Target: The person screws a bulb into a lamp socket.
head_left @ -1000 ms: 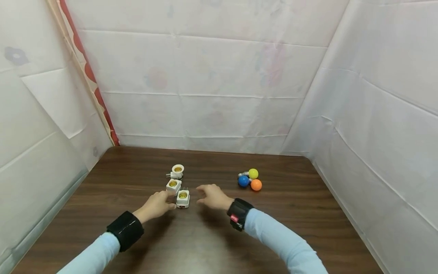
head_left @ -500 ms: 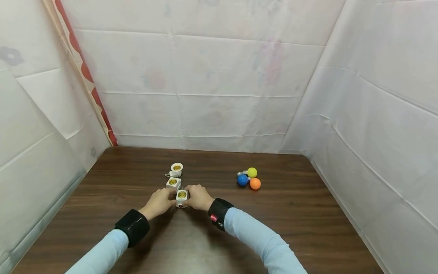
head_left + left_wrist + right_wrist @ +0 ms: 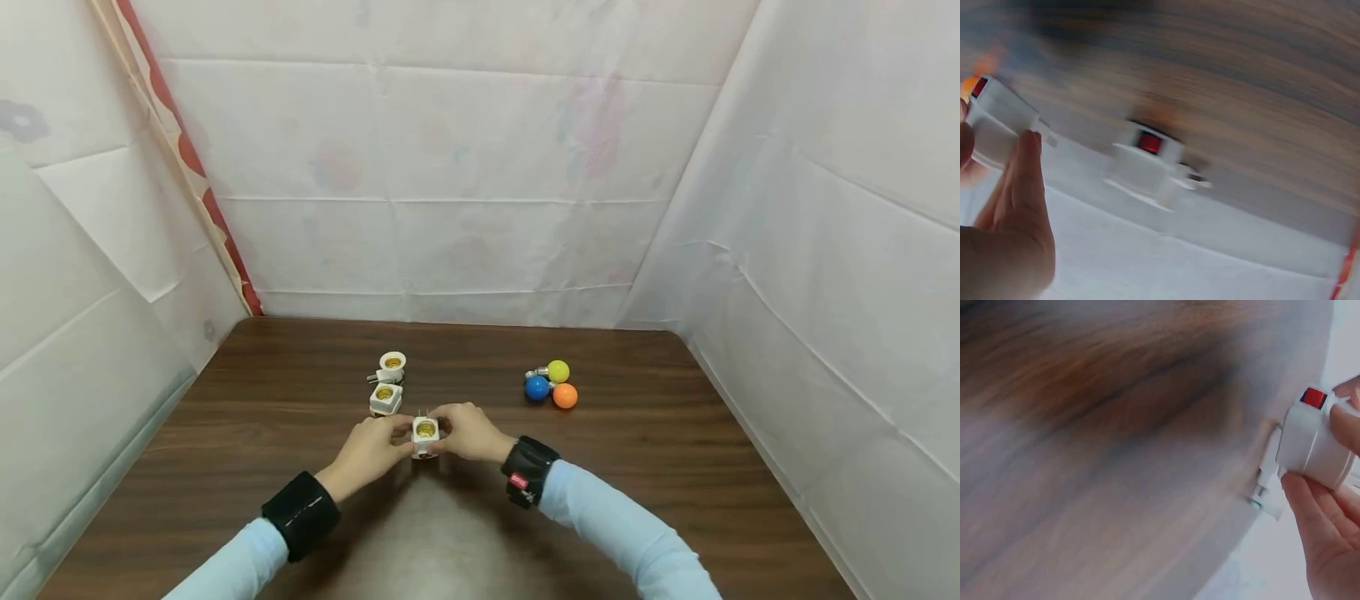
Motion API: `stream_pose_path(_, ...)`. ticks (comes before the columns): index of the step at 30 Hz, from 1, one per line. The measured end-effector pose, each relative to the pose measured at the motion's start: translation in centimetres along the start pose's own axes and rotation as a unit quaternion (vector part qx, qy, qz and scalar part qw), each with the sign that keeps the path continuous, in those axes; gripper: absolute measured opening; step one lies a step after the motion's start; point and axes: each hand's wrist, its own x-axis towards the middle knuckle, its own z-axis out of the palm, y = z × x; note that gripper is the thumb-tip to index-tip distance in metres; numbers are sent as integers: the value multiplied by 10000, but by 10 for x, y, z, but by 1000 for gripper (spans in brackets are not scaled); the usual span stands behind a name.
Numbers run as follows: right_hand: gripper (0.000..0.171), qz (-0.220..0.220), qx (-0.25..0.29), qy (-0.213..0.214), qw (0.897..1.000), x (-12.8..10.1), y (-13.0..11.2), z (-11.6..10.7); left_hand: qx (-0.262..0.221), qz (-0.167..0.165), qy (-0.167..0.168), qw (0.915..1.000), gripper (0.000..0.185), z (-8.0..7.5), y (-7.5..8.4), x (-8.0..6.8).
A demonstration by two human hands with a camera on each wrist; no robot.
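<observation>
A white plug-in lamp socket [image 3: 425, 443] with a gold threaded opening is held between both hands in the head view. My left hand [image 3: 372, 450] grips its left side, and my right hand [image 3: 472, 432] grips its right side. Both wrist views show a red switch on the held lamp socket [image 3: 1007, 119] [image 3: 1310, 434]. Behind it stands a second square white socket [image 3: 386, 403], which also has a red switch in the left wrist view. Farther back sits a third socket [image 3: 392, 375] with a round rim, its plug prongs pointing left.
A blue bulb [image 3: 536, 388], a yellow bulb [image 3: 558, 371] and an orange bulb [image 3: 566, 396] lie clustered right of the hands. The brown wooden table [image 3: 615, 467] is bounded by white sheeting [image 3: 480, 250] at the back and sides.
My right hand has come in to the front socket and taken hold of it with the left. Both hands have shifted it rightward, apart from the other two sockets.
</observation>
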Motion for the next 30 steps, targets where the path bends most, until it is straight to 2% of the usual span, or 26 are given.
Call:
stream_pose_path(5,39,-23,134,-311,9994,-19,2,-20,70,146,415,9990,33,9,20,-7)
stream_pose_path(8,40,-137,16,-426,9990,-26,5,-27,-73,181,438,9988,34,12,27,-10)
stream_pose_path(12,43,-456,-199,-698,9963,-33,9,-36,-661,-13,261,9975,33,10,29,-9)
stream_pose_path(16,46,-800,-378,-1034,9907,-37,12,-46,-1436,-363,123,9889,30,7,21,-2)
stream_pose_path(18,47,-909,-364,-1177,9882,-38,11,-50,-2106,-402,-181,9766,34,6,13,2)
stream_pose_path(19,46,-956,-370,-1227,9871,-38,11,-52,-2512,-417,-409,9662,36,6,9,3)
stream_pose_path(22,47,-1050,-256,-1399,9842,-38,10,-54,-3627,-486,-1234,9224,45,9,2,5)
stream_pose_path(23,47,-1054,-201,-1449,9836,-38,10,-54,-3858,-501,-1415,9103,45,10,1,5)
stream_pose_path(25,47,-1070,-151,-1530,9823,-37,11,-54,-4169,-581,-1625,8924,45,13,0,5)
stream_pose_path(30,50,-1167,-37,-1648,9794,-37,13,-56,-4412,-631,-1539,8819,39,19,-2,5)
